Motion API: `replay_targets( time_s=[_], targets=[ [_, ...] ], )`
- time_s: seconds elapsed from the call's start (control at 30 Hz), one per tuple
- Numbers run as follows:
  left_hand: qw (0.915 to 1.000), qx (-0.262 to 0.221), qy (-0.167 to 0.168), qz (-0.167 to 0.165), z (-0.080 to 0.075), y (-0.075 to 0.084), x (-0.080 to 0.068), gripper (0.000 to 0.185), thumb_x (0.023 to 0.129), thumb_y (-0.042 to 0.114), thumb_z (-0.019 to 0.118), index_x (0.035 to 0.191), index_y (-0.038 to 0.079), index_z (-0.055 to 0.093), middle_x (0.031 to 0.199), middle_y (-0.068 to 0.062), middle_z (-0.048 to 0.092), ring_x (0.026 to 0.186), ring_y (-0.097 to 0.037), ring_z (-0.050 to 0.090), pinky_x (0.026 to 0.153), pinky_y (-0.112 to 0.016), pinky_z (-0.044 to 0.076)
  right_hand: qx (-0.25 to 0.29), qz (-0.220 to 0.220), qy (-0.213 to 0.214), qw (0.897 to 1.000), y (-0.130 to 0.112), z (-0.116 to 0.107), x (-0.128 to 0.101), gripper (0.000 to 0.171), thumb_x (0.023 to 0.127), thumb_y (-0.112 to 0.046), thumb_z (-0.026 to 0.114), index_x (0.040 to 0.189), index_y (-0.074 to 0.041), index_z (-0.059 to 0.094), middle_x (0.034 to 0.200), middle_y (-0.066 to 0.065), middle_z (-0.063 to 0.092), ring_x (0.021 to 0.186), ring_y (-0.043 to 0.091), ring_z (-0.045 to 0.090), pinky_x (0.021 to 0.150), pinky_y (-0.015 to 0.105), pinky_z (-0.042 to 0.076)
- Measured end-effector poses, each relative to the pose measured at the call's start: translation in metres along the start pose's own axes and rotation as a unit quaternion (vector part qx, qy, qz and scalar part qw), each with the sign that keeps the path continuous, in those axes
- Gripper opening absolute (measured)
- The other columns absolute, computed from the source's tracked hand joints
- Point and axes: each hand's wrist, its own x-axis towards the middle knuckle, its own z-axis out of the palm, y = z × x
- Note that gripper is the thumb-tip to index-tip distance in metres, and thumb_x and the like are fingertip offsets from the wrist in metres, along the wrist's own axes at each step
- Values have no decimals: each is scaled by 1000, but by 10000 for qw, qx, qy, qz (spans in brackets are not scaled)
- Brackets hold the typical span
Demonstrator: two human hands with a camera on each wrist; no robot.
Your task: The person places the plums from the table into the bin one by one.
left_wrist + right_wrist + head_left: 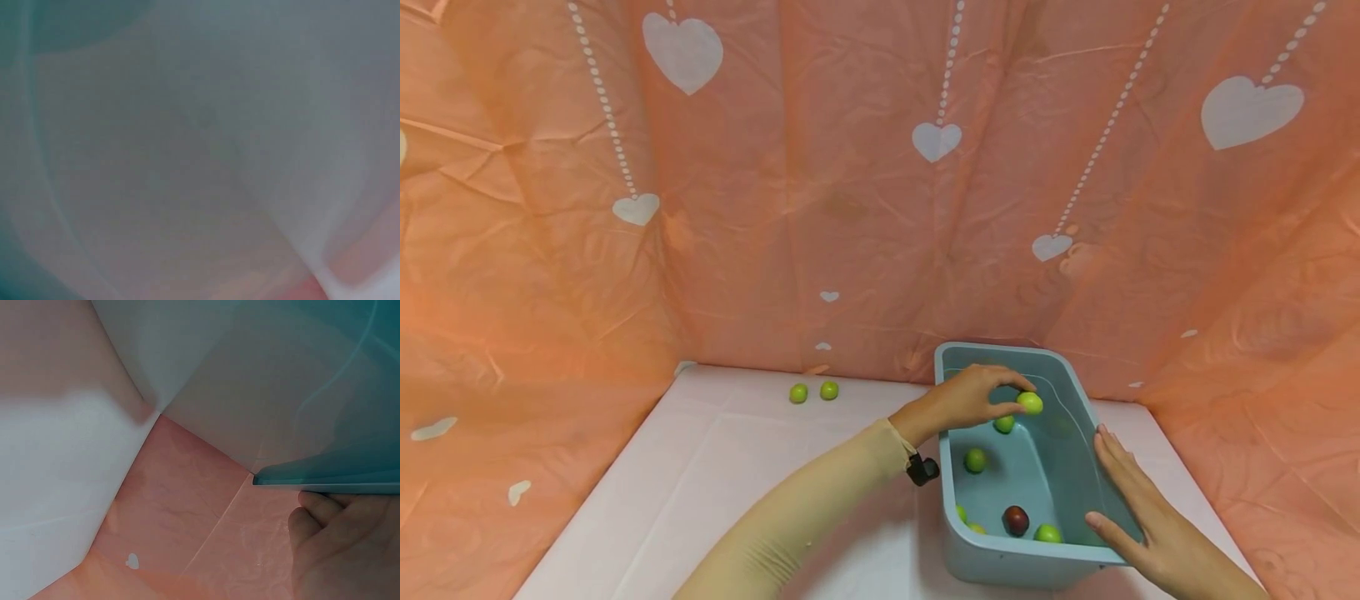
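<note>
Left hand [973, 397] is over the far end of the teal tub [1078, 392], fingers curled, pinching a green fruit [1030, 403] between thumb and fingertips — fruit sits above the tub interior, near the far wall, not touching the floor of it.

Right hand [1142, 500] lies flat along the tub's right rim, fingers straight and together, thumb hooked over the near right corner. It holds nothing, just rests against the wall. Right wrist view shows the fingertips [325, 519] tucked under the tub edge [325, 478], with pink cloth below.

Inside the tub: one green fruit just below the held one [1004, 424], another mid-floor [975, 460], a dark red fruit [1016, 520] near the front, a green one beside it [1047, 533], and two more partly hidden against the left wall [961, 512].

Tub stands on the white counter [737, 467], right side, close to the back corner. Two more green fruits [813, 392] sit on the counter by the backdrop, touching or nearly so, well apart from the tub.

Pink heart-print backdrop [850, 183] all round. Black wrist strap [922, 469] on the left arm, beige sleeve [820, 517] above it.

Left wrist view is blurred — nothing readable.
</note>
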Motion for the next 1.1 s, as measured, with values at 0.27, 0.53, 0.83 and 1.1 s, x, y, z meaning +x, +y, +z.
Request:
replay_targets(
  time_s=[0.27,0.53,0.83,1.1],
  targets=[
    [9994,198,-275,109,1,2,10,40,107,34,70,143,18,70,145,3,67,140,-9,57,116,-20,42,37,-31,5,10000,0,0,1,98,100,-23,76,174,-14,12,180,8,9,157,-11,-8,114,0,-1],
    [9978,253,-540,281,8,4,15,38,106,32,72,141,17,71,141,5,70,129,-5,63,108,-13,44,-15,-84,23,10000,-1,-1,1,96,101,-24,75,174,-13,14,180,9,11,158,-9,-8,115,1,-2],
    [9854,294,-1433,866,13,5,16,38,103,33,76,138,17,73,133,9,73,125,0,65,105,-7,41,-54,-314,211,9993,0,-1,0,97,98,-21,79,173,-9,19,179,13,15,161,-4,-4,119,4,0],
    [9759,-260,-2026,765,12,12,13,33,101,29,77,132,17,75,127,12,75,117,9,64,102,-7,44,18,-287,162,9995,1,0,0,97,98,-20,78,173,-9,17,180,13,13,161,-4,-5,119,4,0]
  ],
)
